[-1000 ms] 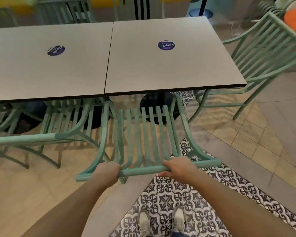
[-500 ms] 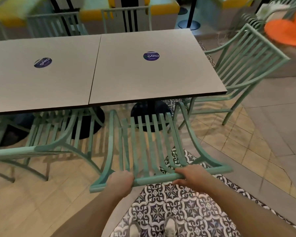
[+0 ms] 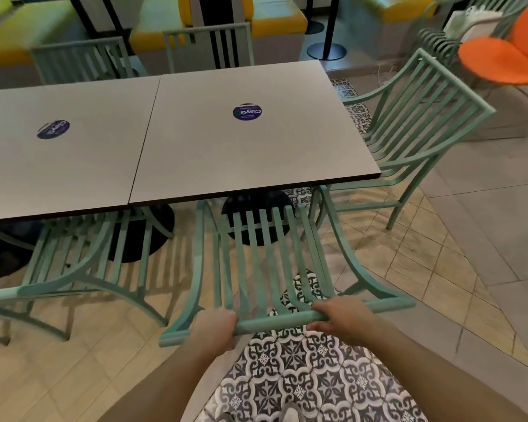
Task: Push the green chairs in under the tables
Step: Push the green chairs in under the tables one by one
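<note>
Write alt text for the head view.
Both hands, left hand and right hand, grip the top rail of a green chair facing a grey table. Another green chair stands at the table's right end.

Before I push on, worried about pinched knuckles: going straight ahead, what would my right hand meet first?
Probably the near edge of the right table; the right hand grips the green chair top rail. Heights unclear.

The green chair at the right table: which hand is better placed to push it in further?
Neither clearly: the left hand and the right hand both grip the top rail of the green chair, one on each side of its middle. Pushing with both looks best.
</note>
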Demonstrator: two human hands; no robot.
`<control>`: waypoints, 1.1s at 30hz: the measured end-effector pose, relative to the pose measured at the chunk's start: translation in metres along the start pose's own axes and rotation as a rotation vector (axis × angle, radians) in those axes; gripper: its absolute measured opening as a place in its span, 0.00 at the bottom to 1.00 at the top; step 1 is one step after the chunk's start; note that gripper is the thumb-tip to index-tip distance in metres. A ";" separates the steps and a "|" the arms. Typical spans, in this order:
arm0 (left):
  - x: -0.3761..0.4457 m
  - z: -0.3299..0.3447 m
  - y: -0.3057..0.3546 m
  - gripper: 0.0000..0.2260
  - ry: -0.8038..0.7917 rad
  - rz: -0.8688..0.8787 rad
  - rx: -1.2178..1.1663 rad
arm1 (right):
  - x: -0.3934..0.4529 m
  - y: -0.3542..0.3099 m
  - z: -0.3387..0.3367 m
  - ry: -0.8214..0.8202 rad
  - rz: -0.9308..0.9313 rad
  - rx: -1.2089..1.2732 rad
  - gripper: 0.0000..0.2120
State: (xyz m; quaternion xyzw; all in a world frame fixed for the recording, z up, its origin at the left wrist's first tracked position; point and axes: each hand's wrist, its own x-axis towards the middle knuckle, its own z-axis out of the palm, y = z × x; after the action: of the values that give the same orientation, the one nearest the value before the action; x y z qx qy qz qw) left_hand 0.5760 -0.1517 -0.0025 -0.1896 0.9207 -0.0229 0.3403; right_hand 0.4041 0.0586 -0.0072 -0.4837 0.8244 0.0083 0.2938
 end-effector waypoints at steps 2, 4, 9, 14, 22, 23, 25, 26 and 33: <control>0.003 -0.005 0.002 0.11 0.000 -0.014 0.001 | 0.002 0.004 -0.002 0.015 0.014 0.004 0.14; 0.005 -0.007 0.001 0.12 -0.015 -0.024 -0.029 | 0.001 0.005 -0.002 0.033 0.028 0.003 0.16; 0.000 -0.008 -0.031 0.34 -0.085 -0.178 -0.828 | -0.014 0.029 -0.007 0.579 0.316 0.367 0.22; -0.022 0.028 -0.085 0.20 0.313 -0.709 -1.341 | -0.034 0.081 -0.008 0.890 1.131 1.279 0.25; -0.023 0.047 -0.058 0.06 0.051 -0.830 -2.561 | -0.023 0.074 0.004 0.752 1.113 2.053 0.05; -0.021 0.047 -0.058 0.05 0.068 -0.836 -2.564 | -0.023 0.076 0.004 0.751 1.108 2.062 0.05; -0.017 0.047 -0.062 0.07 0.086 -0.824 -2.558 | -0.021 0.078 0.006 0.727 1.107 2.068 0.05; -0.016 0.047 -0.064 0.08 0.085 -0.817 -2.560 | -0.019 0.079 0.006 0.717 1.100 2.070 0.05; 0.007 0.031 -0.083 0.14 0.154 -0.851 -2.498 | 0.009 0.084 -0.009 0.593 1.002 2.089 0.06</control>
State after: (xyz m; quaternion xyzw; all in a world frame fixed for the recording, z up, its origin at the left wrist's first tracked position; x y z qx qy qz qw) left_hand 0.6186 -0.2286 -0.0159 -0.6442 0.2079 0.7208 -0.1489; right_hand 0.3296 0.0935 -0.0264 0.3812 0.5649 -0.6642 0.3072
